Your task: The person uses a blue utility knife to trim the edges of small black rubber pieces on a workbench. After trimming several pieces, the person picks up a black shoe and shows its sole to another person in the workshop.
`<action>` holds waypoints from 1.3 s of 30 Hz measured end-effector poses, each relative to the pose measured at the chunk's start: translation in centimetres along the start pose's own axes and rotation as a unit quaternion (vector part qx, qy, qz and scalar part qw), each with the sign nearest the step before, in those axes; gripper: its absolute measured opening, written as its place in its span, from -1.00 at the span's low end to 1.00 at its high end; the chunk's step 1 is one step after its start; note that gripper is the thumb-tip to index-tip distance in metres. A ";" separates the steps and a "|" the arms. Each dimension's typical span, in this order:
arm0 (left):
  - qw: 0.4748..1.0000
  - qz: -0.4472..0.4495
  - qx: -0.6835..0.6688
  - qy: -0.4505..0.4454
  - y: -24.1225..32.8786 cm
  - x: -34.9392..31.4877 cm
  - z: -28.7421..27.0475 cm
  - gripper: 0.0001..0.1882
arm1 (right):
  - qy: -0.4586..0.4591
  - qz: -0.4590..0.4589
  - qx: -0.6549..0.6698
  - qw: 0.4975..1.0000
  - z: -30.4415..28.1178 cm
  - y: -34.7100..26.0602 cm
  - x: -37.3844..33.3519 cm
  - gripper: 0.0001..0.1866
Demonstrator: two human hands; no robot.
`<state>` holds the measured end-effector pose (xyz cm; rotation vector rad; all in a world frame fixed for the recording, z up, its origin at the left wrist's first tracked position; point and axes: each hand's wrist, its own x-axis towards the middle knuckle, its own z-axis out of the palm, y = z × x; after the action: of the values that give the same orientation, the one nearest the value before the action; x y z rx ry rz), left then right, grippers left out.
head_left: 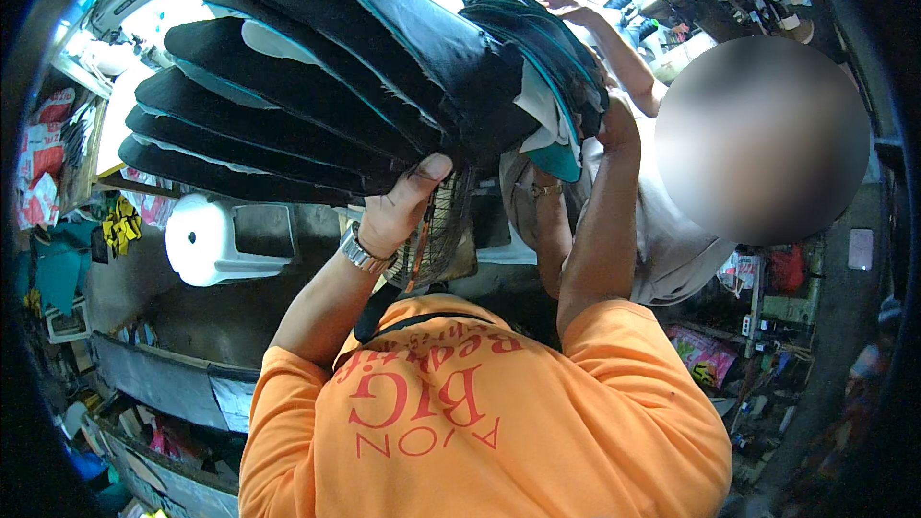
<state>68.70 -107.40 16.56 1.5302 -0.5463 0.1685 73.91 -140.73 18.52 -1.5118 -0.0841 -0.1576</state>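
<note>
A large fanned bundle of black fabric pieces with rounded ends, teal edges and some pale linings spreads across the upper middle. My left hand, a metal watch at its wrist, is closed on the bundle's lower edge, its thumb pressed on the front and its other fingers hidden. At the bundle's right end, where more black and teal layers gather around a white piece, my right hand grips the layers; its fingertips are mostly covered.
A person in pale clothing is close on the right, one hand near the bundle's far end. Below the bundle stand a wire-caged fan and a white plastic stool. Cluttered shelves line the right; a low bench is lower left.
</note>
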 end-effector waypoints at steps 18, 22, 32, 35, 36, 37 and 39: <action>0.868 -0.133 -0.470 0.090 2.1 1.9 0.3 -0.48 | -0.019 -0.251 -0.371 0.894 -1.1 -0.9 4.3 -0.09; 0.853 -0.126 -0.497 0.098 2.9 2.5 2.3 -0.59 | 0.111 -0.213 -0.267 0.933 -0.7 -1.8 5.0 -0.29; 0.827 -0.148 -0.531 0.105 3.5 3.3 4.0 -0.52 | 0.080 -0.153 -0.297 0.939 -0.8 -7.8 5.7 -0.21; 0.822 -0.141 -0.542 0.104 3.9 3.4 4.2 -0.52 | 0.058 -0.120 -0.211 0.968 -1.1 -8.0 4.8 -0.21; 0.825 -0.142 -0.536 0.107 3.9 3.5 4.3 -0.51 | 0.059 -0.131 -0.205 0.968 -1.2 -7.9 5.1 -0.26; 0.826 -0.128 -0.538 0.107 3.9 3.6 4.5 -0.50 | 0.042 -0.163 -0.201 0.965 -1.1 -7.6 5.4 -0.31; 0.828 -0.106 -0.540 0.107 3.8 3.8 4.8 -0.49 | 0.030 -0.140 -0.183 0.973 -1.9 -7.5 4.9 -0.21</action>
<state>69.23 -112.74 21.41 0.4318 -0.1949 -0.1387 77.54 -143.27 26.51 -1.8567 -0.2307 -0.4656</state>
